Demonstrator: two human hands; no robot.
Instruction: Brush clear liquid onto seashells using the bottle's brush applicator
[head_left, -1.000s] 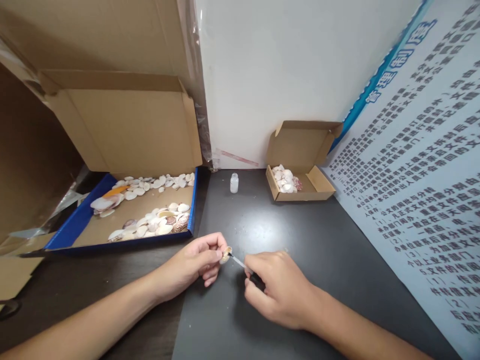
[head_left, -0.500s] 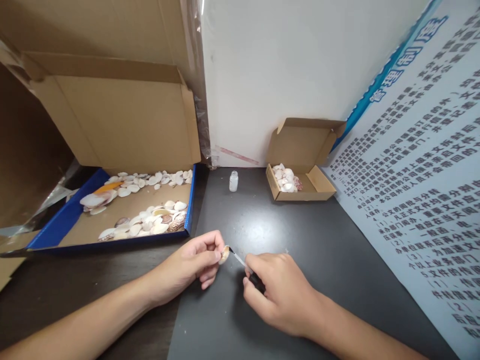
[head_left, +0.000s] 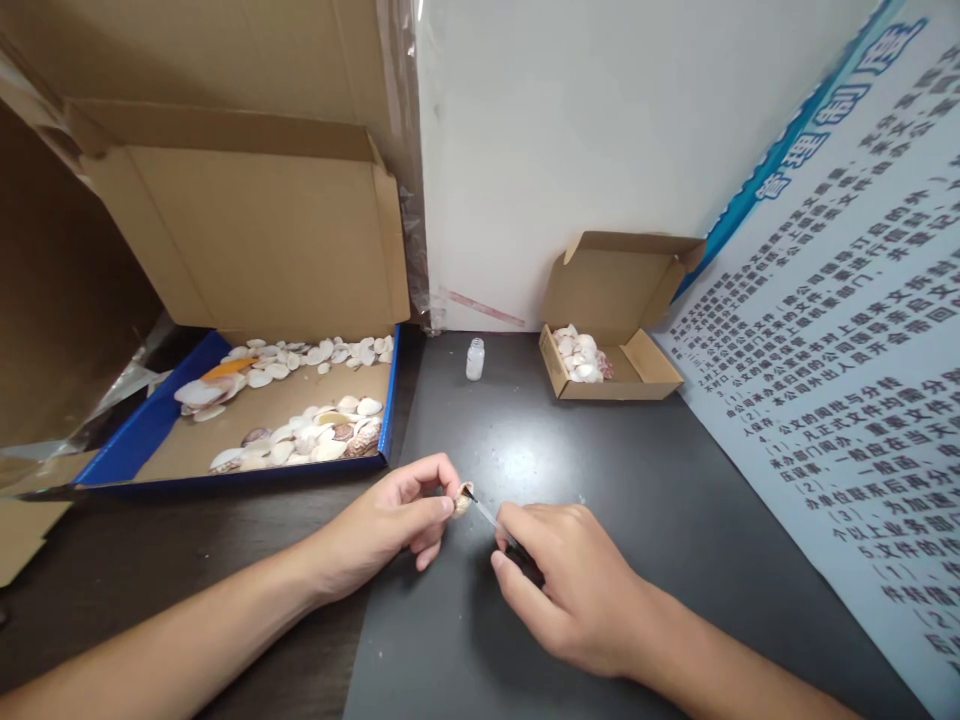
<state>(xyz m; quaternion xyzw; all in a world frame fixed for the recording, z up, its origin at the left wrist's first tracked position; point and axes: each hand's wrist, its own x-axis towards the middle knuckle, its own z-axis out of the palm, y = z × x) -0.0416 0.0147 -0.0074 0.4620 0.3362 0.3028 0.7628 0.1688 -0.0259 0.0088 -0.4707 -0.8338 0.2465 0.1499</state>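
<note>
Moderately bright, cool light falls on the scene, its source out of view. On the dark mat, a soft white glare spreads in front of the small bottle and slightly to its right. The right hand, farther in front of the bottle, casts a diffuse shadow. Left of the bottle, thin highlights streak the clear plastic, and the far left sinks into brown gloom. The white panel behind the bottle looks evenly lit, greyish. Wide-angle distortion slants and stretches the poster well to the bottle's right, where small print smears; fine detail on the held shell is soft.
</note>
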